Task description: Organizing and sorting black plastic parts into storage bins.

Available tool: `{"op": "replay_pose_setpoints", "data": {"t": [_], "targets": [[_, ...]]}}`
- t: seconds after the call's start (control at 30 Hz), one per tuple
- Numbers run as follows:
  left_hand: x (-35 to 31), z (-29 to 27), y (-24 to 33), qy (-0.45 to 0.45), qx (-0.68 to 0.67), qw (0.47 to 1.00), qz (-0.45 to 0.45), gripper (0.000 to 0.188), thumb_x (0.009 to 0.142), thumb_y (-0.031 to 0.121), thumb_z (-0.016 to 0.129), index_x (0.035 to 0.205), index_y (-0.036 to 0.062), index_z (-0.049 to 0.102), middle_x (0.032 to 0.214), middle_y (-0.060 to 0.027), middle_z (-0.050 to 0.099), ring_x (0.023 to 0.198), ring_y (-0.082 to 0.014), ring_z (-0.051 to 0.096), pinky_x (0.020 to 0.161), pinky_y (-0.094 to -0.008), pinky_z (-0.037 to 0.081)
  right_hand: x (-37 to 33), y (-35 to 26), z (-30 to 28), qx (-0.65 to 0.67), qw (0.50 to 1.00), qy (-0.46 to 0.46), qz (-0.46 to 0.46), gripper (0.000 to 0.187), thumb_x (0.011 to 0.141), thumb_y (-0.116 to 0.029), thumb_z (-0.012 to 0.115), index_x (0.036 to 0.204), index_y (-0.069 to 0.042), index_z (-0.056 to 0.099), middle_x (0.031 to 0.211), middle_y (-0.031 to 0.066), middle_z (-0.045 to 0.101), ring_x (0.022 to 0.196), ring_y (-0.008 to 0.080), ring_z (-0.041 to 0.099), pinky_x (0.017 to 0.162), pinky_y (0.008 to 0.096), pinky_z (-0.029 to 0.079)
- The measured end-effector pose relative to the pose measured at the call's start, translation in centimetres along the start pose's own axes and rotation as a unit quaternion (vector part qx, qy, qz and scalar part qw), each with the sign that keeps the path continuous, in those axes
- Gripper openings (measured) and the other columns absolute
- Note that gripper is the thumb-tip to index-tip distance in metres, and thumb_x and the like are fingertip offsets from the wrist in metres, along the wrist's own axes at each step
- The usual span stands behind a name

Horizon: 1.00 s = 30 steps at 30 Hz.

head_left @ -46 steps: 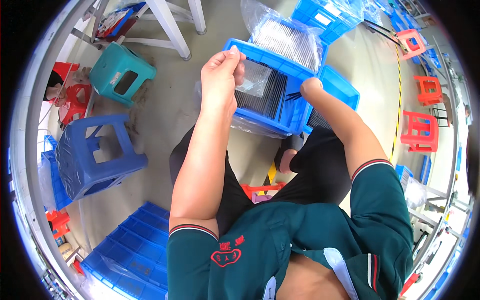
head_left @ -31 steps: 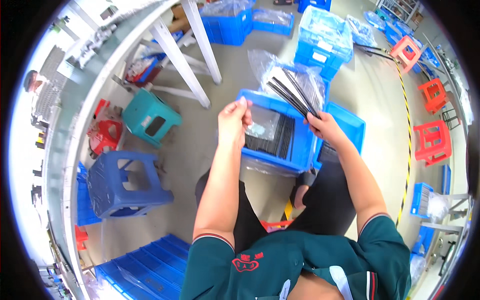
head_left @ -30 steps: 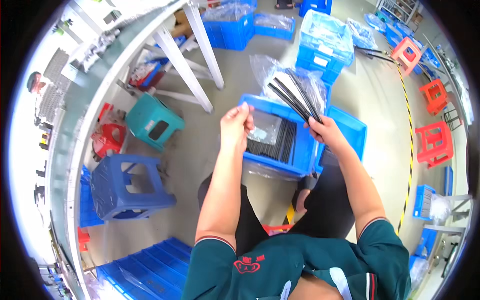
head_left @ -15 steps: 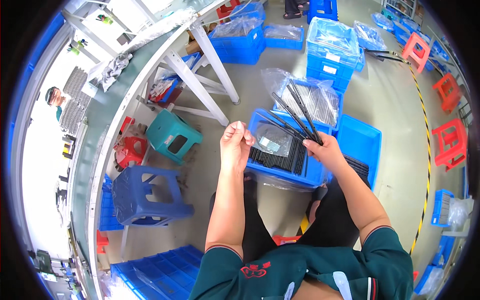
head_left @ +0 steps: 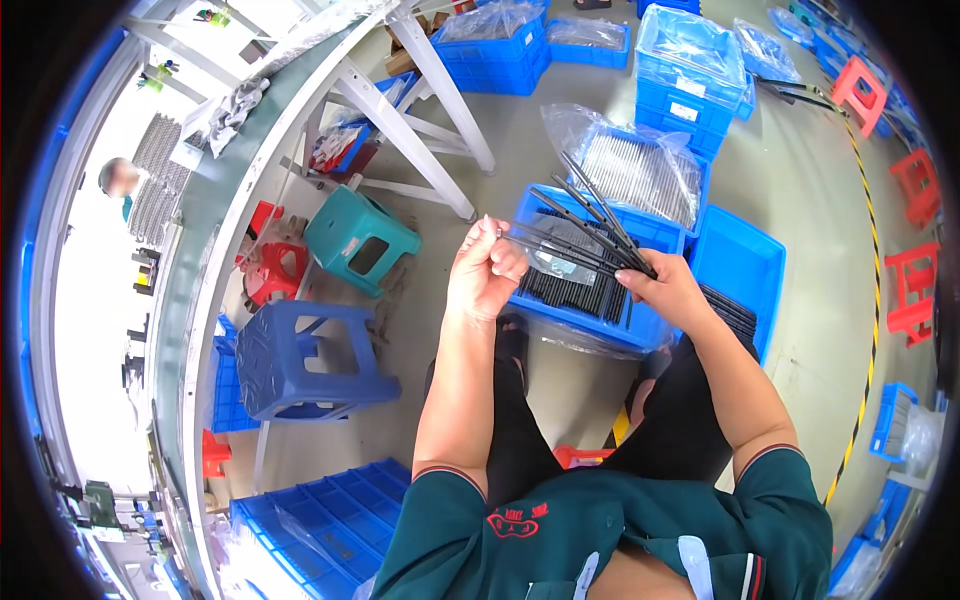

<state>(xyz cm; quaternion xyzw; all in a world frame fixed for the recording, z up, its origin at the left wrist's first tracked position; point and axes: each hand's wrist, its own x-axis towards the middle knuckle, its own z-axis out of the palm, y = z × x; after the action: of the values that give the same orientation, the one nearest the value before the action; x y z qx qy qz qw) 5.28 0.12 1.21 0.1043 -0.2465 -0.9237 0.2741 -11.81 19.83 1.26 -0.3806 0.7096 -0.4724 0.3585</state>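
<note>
My right hand (head_left: 668, 285) is closed around one end of several thin black rods (head_left: 600, 222), which fan out up and to the left. My left hand (head_left: 485, 265) is closed in a pinch, with a tiny bright spot at its fingertips; what it holds I cannot make out. The tips of the lower rods come right up to those fingertips. Below the rods, a blue crate (head_left: 640, 328) holds many more black rods (head_left: 565, 290) in a row. A clear plastic bag (head_left: 562, 262) with a pale label lies over them, partly hidden behind the held rods.
Behind stands a blue crate of silvery rods (head_left: 640, 170) under clear plastic. A blue bin (head_left: 740, 260) with black rods sits at the right. Stacked blue crates (head_left: 690, 90) rise farther back. At the left are a teal stool (head_left: 360, 240), a dark blue stool (head_left: 310, 360) and a workbench (head_left: 240, 215).
The view has shifted, so the surroundings appear displaced. The lower rods in my right hand now reach toward my left fingertips, where a gap showed before. My right hand keeps its hold.
</note>
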Motion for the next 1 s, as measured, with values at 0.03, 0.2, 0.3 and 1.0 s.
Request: {"op": "replay_pose_setpoints", "data": {"t": [0.03, 0.2, 0.3, 1.0], "targets": [[-0.1, -0.1, 0.1, -0.012, 0.007, 1.0, -0.013, 0.02, 0.092, 0.024, 0.054, 0.087, 0.0046, 0.057, 0.055, 0.0024, 0.04, 0.047, -0.0076, 0.033, 0.048, -0.0232, 0.027, 0.0, 0.0, 0.0, -0.003, 1.0, 0.001, -0.006, 0.024, 0.085, -0.023, 0.062, 0.076, -0.002, 0.056, 0.058, 0.0016, 0.053, 0.055, 0.0078, 0.046, 0.051, 0.0254, 0.038], [-0.4, -0.1, 0.1, -0.017, 0.023, 0.999, -0.029, 0.02, 0.089, 0.024, 0.058, 0.084, 0.0048, 0.057, 0.055, 0.0013, 0.04, 0.047, -0.0085, 0.032, 0.046, -0.0232, 0.026, 0.0, 0.1, 0.0, -0.01, 1.0, 0.003, -0.007, 0.023, 0.084, -0.022, 0.063, 0.077, -0.001, 0.057, 0.058, 0.0024, 0.053, 0.055, 0.0083, 0.047, 0.051, 0.026, 0.038], [-0.5, -0.4, 0.5, -0.023, 0.023, 0.999, -0.044, 0.019, 0.089, 0.023, 0.059, 0.083, 0.0045, 0.057, 0.055, 0.0012, 0.04, 0.047, -0.0087, 0.032, 0.047, -0.0233, 0.026, 0.2, 0.2, 0.1, -0.005, 0.999, 0.008, -0.031, 0.022, 0.084, -0.021, 0.063, 0.079, 0.0, 0.058, 0.058, 0.0033, 0.054, 0.055, 0.0093, 0.046, 0.052, 0.027, 0.039], [-1.6, -0.1, 0.5, 0.012, 0.367, 0.93, 0.025, 0.014, 0.084, 0.003, 0.061, 0.097, -0.0024, 0.063, 0.081, -0.0063, 0.063, 0.069, -0.0115, 0.056, 0.063, -0.0241, 0.045, -0.3, 1.0, 0.3, 0.011, 1.0, 0.025, -0.008, 0.024, 0.085, -0.025, 0.063, 0.081, -0.001, 0.059, 0.057, 0.0033, 0.053, 0.053, 0.009, 0.048, 0.051, 0.0277, 0.04]]}}
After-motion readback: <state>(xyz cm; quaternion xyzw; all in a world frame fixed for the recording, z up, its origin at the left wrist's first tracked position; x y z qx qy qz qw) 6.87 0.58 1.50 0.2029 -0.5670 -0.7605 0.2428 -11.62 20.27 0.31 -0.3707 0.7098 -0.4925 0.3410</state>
